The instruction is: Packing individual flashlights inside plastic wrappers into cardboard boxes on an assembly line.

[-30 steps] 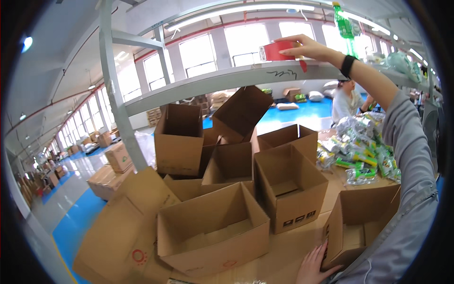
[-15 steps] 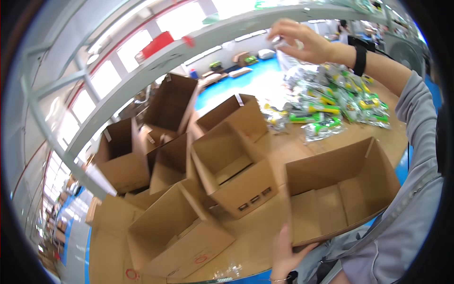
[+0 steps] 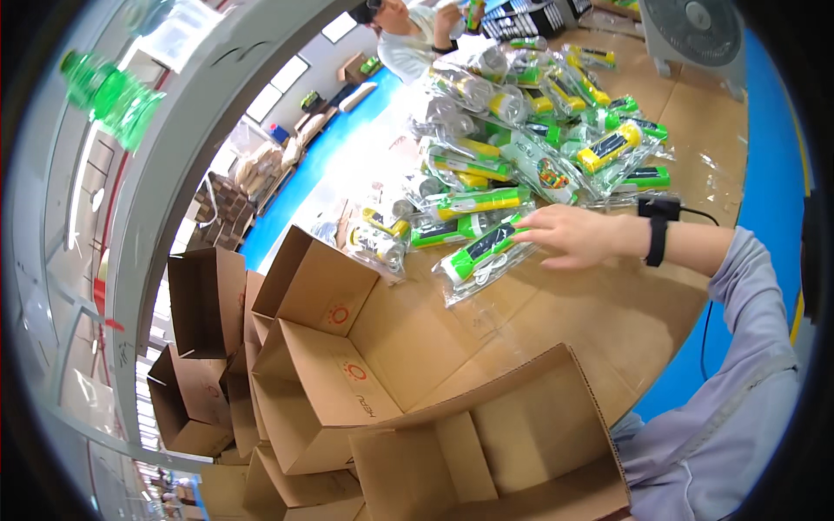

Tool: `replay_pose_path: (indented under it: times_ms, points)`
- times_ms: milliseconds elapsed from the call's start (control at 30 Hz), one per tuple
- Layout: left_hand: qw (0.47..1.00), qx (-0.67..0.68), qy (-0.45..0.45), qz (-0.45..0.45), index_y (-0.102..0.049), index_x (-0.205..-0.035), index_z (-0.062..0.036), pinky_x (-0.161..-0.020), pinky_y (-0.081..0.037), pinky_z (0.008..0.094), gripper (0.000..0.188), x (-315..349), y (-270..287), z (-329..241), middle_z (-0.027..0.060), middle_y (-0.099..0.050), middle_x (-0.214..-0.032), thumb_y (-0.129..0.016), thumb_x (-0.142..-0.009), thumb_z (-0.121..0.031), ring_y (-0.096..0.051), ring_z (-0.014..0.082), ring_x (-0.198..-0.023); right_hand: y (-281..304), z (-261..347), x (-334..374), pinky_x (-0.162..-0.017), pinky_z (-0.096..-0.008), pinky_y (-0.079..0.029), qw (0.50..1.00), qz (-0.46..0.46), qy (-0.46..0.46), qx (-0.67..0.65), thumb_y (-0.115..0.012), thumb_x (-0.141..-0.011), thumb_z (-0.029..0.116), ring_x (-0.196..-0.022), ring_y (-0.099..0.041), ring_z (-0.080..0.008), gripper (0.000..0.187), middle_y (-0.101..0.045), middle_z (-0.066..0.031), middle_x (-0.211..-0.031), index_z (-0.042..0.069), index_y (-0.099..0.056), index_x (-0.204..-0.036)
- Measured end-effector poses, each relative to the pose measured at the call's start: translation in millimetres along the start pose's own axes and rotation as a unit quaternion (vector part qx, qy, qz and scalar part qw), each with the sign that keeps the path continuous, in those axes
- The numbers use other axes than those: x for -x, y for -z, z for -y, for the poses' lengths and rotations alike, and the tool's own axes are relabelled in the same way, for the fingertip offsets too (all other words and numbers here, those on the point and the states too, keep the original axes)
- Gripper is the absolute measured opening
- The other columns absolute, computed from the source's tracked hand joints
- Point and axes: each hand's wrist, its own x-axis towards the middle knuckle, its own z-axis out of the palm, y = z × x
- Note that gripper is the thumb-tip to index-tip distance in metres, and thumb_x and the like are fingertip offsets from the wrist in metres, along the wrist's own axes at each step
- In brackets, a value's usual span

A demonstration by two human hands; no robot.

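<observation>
Grip: right hand (image 3: 569,237), centre right of frame, fingers stretched over the near end of a clear-bagged green item (image 3: 483,250) with a dark panel; contact likely at the fingertips, but cannot tell whether they close on it. Left hand out of frame; its grip cannot be told.

The bagged item lies aslant near the centre, on a brown cardboard surface (image 3: 625,300), at the lower edge of a heap of similar green-and-yellow bagged pieces (image 3: 534,130) filling upper centre. Black wristband (image 3: 658,239) on the right wrist, dark cord trailing from it.

Lower centre: open carton (image 3: 543,425), mouth up, inner flaps visible. Further open cartons (image 3: 207,304) crowd the left and lower left, some tilted.

Upper left: green bottle (image 3: 113,100) beside a grey beam (image 3: 165,200). Top centre: a co-worker (image 3: 408,43) beyond the heap. Upper right: grey fan (image 3: 695,30). Blue floor (image 3: 682,373) shows lower right.
</observation>
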Motion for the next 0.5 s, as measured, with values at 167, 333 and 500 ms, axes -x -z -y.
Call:
replay_pose_path:
  times_ms: [167,333,500]
  points:
    - [0.999,0.042,-0.011,-0.026,-0.049,-0.123,-0.0016,-0.092,-0.044,0.0415,0.059,-11,-27,-29,0.0244,-0.046,-0.129,-0.068,-0.077,-0.034,-0.053,0.0367,-0.111,-67,-16,-20,-0.108,-0.0502,-0.028,0.996,-0.059,-0.057,0.042,-0.056,-0.084,0.047,-0.132,-0.033,-0.0388,0.074,-0.036,-0.0232,-0.141,0.003,-0.034,-0.139]
    - [0.994,0.091,-0.021,-0.053,-0.044,-0.128,-0.0033,-0.092,-0.044,0.0424,0.067,-17,-37,-44,0.0241,-0.042,-0.133,-0.069,-0.077,-0.039,-0.052,0.0369,-0.113,-94,-12,-30,-0.104,-0.0528,-0.029,0.975,-0.102,-0.112,0.162,-0.056,-0.078,0.061,-0.12,-0.041,-0.0385,0.087,-0.046,-0.0226,-0.127,-0.003,-0.039,-0.135]
    - [0.984,0.162,-0.04,-0.054,-0.04,-0.133,-0.005,-0.092,-0.044,0.0433,0.076,-33,-35,-57,0.0238,-0.039,-0.136,-0.07,-0.076,-0.044,-0.051,0.037,-0.115,-71,-10,-15,-0.076,-0.035,-0.043,0.966,-0.098,-0.091,0.222,-0.062,-0.074,0.05,-0.089,-0.048,-0.0246,0.075,-0.053,-0.0132,-0.102,-0.009,-0.051,-0.119]
